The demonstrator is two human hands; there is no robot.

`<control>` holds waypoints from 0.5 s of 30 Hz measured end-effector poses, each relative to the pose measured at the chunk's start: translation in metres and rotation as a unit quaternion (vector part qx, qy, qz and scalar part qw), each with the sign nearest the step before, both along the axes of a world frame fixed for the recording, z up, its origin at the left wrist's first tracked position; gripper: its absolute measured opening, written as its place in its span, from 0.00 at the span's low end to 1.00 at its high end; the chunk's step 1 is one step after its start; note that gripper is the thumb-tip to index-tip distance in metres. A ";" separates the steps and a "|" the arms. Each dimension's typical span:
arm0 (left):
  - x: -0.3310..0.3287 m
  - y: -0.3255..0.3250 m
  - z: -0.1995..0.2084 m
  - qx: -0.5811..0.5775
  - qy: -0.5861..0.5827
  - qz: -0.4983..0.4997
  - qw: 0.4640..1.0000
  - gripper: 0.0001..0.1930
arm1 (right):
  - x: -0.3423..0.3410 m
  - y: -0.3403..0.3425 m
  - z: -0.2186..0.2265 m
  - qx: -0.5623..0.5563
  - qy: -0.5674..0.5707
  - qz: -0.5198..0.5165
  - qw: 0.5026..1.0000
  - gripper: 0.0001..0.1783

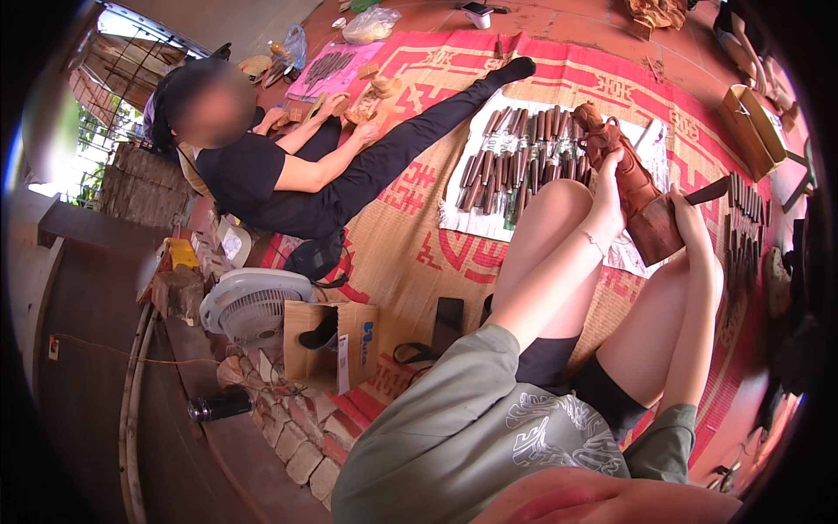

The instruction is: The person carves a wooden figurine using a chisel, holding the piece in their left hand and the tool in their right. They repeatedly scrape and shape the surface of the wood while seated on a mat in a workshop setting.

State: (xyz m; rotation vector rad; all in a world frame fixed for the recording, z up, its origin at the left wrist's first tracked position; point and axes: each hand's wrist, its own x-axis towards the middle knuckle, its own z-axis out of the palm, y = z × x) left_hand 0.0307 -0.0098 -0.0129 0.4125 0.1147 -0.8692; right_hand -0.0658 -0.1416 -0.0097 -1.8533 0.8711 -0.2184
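Observation:
A reddish-brown carved wooden figure [635, 188] on a block-like base is tilted over my knees. My left hand [610, 194] is closed round its middle, with the thumb side toward the carving. Beside the base, my right hand [690, 225] is closed on a carving tool [709, 190], whose dark brown end sticks out to the right. The tool's working tip is hidden by the hand and the base. Behind my left knee, several wood-handled carving chisels [524, 162] lie in rows on a white cloth [454, 214].
More tools [746, 227] lie in rows at the right, below a wooden box [752, 131]. A co-worker [262, 166] sits at the left with a leg stretched over the patterned mat [419, 253], handling pale wooden pieces. A fan [257, 306] and cardboard box [332, 345] stand nearer me.

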 end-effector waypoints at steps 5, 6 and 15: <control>0.004 -0.004 -0.015 0.025 -0.011 -0.077 0.997 0.22 | 0.000 -0.006 -0.004 -0.022 -0.009 0.008 1.000 0.24; 0.003 -0.006 -0.017 0.053 -0.031 -0.065 0.996 0.22 | 0.000 -0.009 -0.006 -0.015 -0.009 0.003 1.000 0.23; -0.005 -0.005 -0.018 0.135 -0.002 -0.024 0.991 0.22 | -0.002 -0.012 -0.017 -0.047 -0.008 0.041 0.998 0.24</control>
